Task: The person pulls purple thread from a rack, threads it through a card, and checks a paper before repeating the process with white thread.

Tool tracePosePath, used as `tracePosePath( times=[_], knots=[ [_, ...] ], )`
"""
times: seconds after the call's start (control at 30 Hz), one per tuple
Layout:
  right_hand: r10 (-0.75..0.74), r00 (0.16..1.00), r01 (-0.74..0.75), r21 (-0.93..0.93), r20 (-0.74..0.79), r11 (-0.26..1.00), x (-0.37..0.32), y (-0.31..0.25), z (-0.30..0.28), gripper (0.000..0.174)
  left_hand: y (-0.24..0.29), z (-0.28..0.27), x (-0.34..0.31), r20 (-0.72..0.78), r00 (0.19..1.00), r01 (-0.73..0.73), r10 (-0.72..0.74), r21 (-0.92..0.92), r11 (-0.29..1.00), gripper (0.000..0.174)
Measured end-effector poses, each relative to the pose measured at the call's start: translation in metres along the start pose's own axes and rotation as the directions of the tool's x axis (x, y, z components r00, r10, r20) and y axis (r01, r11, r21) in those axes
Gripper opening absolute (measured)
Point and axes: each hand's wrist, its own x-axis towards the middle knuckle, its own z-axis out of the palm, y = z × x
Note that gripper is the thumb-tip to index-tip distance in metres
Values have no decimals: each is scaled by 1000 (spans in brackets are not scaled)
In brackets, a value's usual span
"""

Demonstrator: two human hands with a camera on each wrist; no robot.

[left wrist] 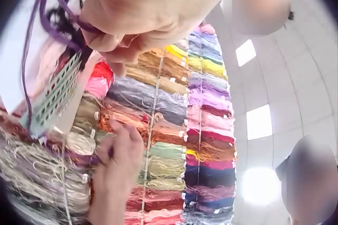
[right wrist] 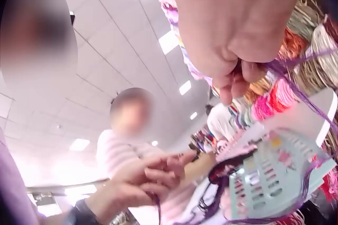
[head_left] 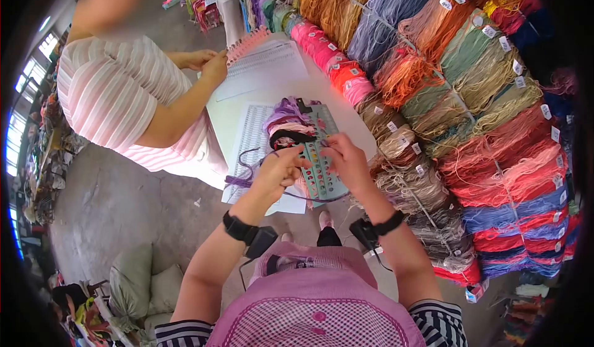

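Observation:
My left hand (head_left: 279, 172) pinches a purple yarn (left wrist: 45, 22) over the left side of a pale green perforated board (head_left: 317, 177). Purple strands trail from it down onto the printed sheets. My right hand (head_left: 348, 162), above the board's right side, has its fingers curled on purple yarn (right wrist: 296, 85), as the right wrist view shows. Bundles of pink and purple thread (head_left: 288, 115) and a black hank (head_left: 292, 138) lie at the board's far left side. Small coloured bits fill rows of holes in the board.
Printed sheets (head_left: 247, 143) lie on the white table (head_left: 349, 124). At the left, another person (head_left: 117, 93) holds a pink perforated strip (head_left: 247, 45). Racks of tagged, coloured yarn hanks (head_left: 458, 93) rise close on the right. Pale sacks (head_left: 133, 279) sit on the floor.

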Motion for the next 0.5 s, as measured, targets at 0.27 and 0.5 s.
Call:
tracePosePath(
  times=[0.27,0.5],
  knots=[
    [-340,939,313,-295,-47,903,28,44,30,15,-24,7,31,-92,995,-27,26,-3,1000,21],
    [-100,989,110,-91,108,990,25,22,8,34,-18,4,44,-120,974,-145,192,320,936,22]
  ],
)
